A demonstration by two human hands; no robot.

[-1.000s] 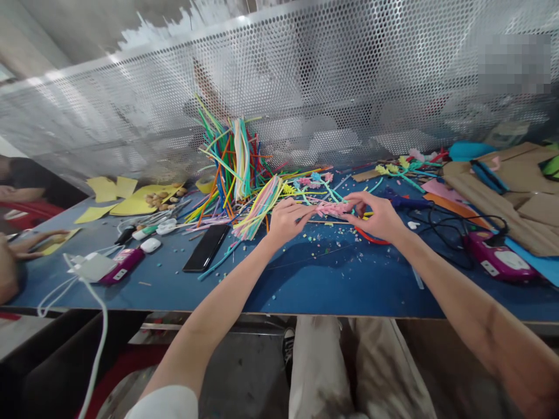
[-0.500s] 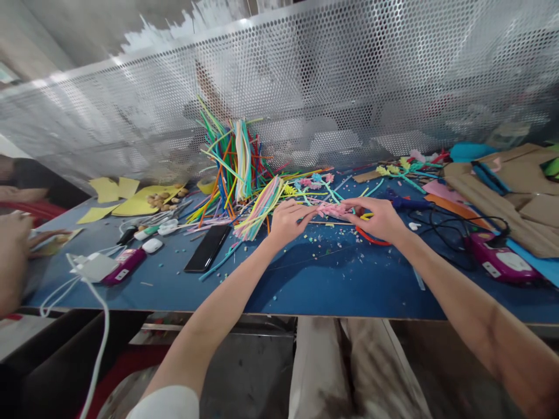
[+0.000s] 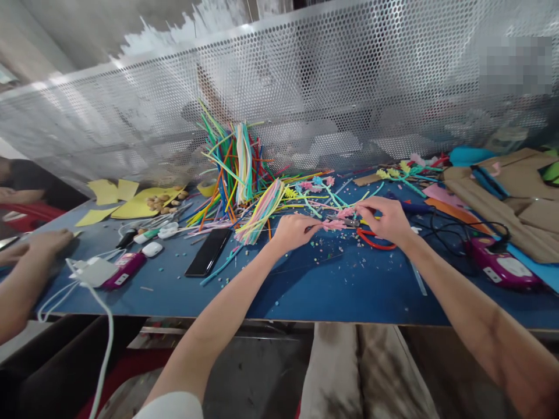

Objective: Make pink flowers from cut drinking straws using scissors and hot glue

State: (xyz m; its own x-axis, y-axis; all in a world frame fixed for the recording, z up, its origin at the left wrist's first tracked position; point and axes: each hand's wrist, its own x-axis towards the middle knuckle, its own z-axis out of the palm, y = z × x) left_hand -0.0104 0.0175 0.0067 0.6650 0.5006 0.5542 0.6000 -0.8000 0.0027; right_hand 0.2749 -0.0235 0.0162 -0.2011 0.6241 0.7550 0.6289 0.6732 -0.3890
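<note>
Pink fuzz (image 3: 334,225) held well behind front edge of table (image 3: 318,294);
ends pinched by left hand (image 3: 296,234) and right hand (image 3: 388,219)

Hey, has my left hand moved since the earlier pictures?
Yes, slightly: judged against the black phone lying on the table, your left hand now sits lower in the view and a bit farther right.

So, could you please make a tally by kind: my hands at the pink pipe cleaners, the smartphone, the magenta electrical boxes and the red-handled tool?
Hands at the pink pipe cleaners: 2, left hand and right hand
Black smartphone: 1
Magenta electrical boxes: 2
Red-handled tool: 1
Total: 6
</note>
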